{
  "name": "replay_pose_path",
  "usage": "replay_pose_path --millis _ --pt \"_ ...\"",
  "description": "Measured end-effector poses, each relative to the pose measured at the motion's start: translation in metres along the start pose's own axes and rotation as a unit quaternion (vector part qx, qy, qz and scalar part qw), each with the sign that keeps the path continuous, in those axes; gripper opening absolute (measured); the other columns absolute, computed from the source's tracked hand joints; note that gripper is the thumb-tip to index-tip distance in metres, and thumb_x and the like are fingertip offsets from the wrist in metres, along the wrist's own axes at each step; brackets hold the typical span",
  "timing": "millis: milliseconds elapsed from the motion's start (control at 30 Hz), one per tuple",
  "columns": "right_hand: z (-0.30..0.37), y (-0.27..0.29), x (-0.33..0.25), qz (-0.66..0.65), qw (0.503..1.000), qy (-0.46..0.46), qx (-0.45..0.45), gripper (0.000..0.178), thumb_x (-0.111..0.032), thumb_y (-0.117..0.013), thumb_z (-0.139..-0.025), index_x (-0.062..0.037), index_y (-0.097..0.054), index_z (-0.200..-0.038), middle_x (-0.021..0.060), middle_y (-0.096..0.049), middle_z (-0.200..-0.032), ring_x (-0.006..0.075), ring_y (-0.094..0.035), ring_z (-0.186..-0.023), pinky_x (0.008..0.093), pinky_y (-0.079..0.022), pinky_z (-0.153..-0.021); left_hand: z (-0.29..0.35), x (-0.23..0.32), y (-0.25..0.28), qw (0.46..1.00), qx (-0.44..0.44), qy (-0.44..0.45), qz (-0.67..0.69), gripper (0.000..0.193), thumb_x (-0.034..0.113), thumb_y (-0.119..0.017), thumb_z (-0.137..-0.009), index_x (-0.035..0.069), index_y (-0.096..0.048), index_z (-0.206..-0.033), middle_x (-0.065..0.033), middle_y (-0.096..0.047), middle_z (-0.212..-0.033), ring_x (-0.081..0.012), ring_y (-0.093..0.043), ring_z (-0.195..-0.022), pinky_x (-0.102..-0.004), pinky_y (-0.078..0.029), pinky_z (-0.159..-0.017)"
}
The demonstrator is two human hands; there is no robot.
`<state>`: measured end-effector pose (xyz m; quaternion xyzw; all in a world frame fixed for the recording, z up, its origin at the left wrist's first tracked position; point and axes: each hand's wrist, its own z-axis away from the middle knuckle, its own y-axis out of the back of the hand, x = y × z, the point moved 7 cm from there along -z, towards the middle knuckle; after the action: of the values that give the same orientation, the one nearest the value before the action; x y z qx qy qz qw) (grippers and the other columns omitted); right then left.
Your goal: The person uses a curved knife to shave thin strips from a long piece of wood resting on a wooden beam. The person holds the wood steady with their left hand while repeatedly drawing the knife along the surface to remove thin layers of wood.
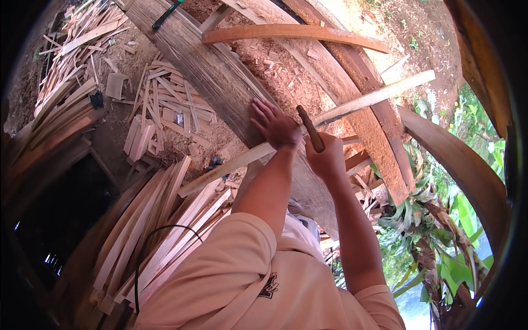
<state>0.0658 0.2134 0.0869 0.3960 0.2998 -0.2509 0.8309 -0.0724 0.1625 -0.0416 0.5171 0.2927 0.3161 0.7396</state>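
Note:
My left hand (275, 125) presses down, fingers spread, on a long pale wooden slat (352, 104) that lies across a wide grey weathered plank (214, 77). Just to its right, my right hand (325, 157) is closed around a brown wooden handle (310, 128) that sticks up out of the fist; the tool's working end is hidden below the hand. The slat runs from lower left to upper right, passing under both hands.
Stacks of pale cut slats (159, 225) lie at the lower left, with loose offcuts (165, 104) and shavings on the dirt floor. Curved brown boards (297, 33) arch across the top and right. Green plants (434, 231) grow at the right. A dark opening (60, 214) sits far left.

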Motion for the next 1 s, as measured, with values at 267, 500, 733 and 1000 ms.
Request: replay_pose_path --millis 267,500,733,1000 --pt "0.04 -0.001 0.069 -0.076 0.993 0.088 -0.019 0.023 -0.01 -0.071 -0.095 -0.0002 -0.06 -0.078 0.0116 -0.052 -0.058 0.018 -0.051 -0.051 0.0385 -0.041 -0.052 0.002 -0.006 0.0 1.0 0.028 0.003 0.01 0.095 0.038 -0.055 -0.091 -0.007 -0.021 -0.167 -0.0262 -0.015 -0.178 -0.0386 -0.013 -0.166 -0.0588 -0.016 -0.132" --pt "0.044 0.004 0.04 -0.043 0.998 0.027 -0.029 0.024 -0.015 -0.073 -0.098 0.0012 -0.062 -0.083 0.0115 -0.052 -0.059 0.0172 -0.049 -0.053 0.0379 -0.04 -0.053 -0.002 -0.008 -0.005 0.999 0.028 0.011 0.037 0.093 0.035 -0.054 -0.091 -0.006 -0.02 -0.168 -0.0247 -0.013 -0.179 -0.0372 -0.011 -0.167 -0.0578 -0.014 -0.133" --pt "0.143 0.061 0.036 0.003 0.999 -0.008 -0.031 0.022 -0.014 -0.072 -0.101 -0.0001 -0.063 -0.086 0.0089 -0.052 -0.061 0.0156 -0.046 -0.052 0.0361 -0.038 -0.053 -0.001 -0.009 -0.004 0.996 0.06 0.024 0.061 0.088 0.031 -0.05 -0.093 -0.004 -0.021 -0.168 -0.0249 -0.014 -0.179 -0.0369 -0.013 -0.167 -0.0584 -0.013 -0.134" --pt "0.157 0.066 0.01 0.003 0.997 -0.067 -0.036 0.024 -0.016 -0.072 -0.102 -0.0012 -0.061 -0.086 0.0075 -0.052 -0.061 0.0146 -0.046 -0.053 0.036 -0.037 -0.053 0.001 -0.005 -0.002 0.997 0.02 0.026 0.068 0.089 0.031 -0.05 -0.096 -0.003 -0.015 -0.17 -0.0222 -0.008 -0.18 -0.0349 -0.009 -0.167 -0.0566 -0.012 -0.135"
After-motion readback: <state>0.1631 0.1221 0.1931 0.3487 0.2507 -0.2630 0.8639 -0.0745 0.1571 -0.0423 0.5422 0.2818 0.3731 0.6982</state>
